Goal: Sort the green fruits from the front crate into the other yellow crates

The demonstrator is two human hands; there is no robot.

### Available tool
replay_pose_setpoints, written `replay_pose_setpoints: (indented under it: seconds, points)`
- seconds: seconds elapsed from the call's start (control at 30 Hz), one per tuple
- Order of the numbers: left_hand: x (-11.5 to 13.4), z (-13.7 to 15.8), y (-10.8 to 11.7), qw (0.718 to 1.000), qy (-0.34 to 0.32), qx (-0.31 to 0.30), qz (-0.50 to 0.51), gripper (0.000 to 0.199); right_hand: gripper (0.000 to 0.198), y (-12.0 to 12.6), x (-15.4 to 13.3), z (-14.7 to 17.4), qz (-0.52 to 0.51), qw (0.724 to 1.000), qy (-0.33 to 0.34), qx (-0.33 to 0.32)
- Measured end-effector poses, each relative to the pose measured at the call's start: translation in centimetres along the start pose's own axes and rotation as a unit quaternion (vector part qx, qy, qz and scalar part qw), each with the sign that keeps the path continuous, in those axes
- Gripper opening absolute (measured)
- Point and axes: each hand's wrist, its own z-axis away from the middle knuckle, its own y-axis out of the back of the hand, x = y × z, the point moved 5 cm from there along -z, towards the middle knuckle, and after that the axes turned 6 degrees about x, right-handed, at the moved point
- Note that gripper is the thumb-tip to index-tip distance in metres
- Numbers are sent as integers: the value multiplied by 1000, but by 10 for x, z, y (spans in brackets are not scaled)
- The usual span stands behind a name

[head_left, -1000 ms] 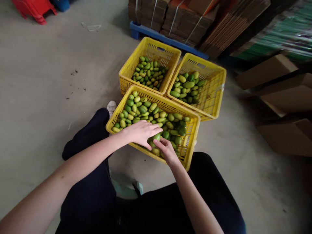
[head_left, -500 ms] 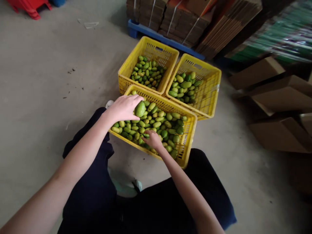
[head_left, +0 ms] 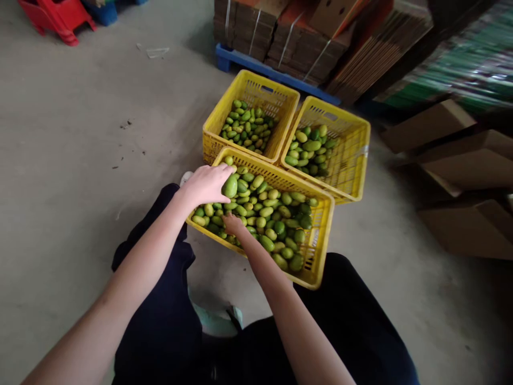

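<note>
My left hand (head_left: 208,184) is closed around a large green oval fruit (head_left: 230,186) above the left end of the near yellow crate (head_left: 327,230). Below it, my right hand (head_left: 233,224) reaches in among the smaller green and yellowish oval fruits (head_left: 266,212) in that crate. Its fingers look extended, with the tips partly hidden against the fruits, and I see nothing held in them. The near crate is well filled on its left and middle; bare slatted plastic shows at its right end.
Two more yellow crates, one at back left (head_left: 208,128) and one at back right (head_left: 352,168), hold similar fruits. Behind them, strapped flat cardboard (head_left: 256,32) rests on a blue pallet (head_left: 280,73). Open cardboard boxes (head_left: 465,160) stand at right; a red plastic object (head_left: 60,18) is far left.
My right hand has moved left through the crate, closer to my left hand. My left hand still holds the large green fruit. The whole view has shifted slightly.
</note>
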Motion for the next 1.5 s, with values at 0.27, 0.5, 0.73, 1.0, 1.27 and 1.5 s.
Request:
replay_pose_setpoints:
  seconds: [0.27, 0.5, 0.73, 1.0, 1.27, 1.5]
  points:
    - [14, -4, -6, 999, -29, 17, 2, 63, 54, -6, 6, 13, 2, 999, -17, 40]
    - [25, -10, 0, 997, -32, 45, 47, 66, 37, 21, 9, 29, -23, 995, -40, 93]
    - [48, -14, 18, 966, -76, 122, 217, 72, 39, 126, 74, 134, -236, 890, -54, 386]
    - [76, -20, -2, 867, -56, 177, 463, 75, 44, 129, 107, 215, -686, 540, 24, 487]
    - [95, -15, -30, 897, -61, 188, 395, 76, 56, 137, 93, 218, -622, 616, 66, 480]
    - [107, -6, -25, 918, -108, 230, 305, 57, 48, 145, 91, 238, -423, 712, 35, 560]
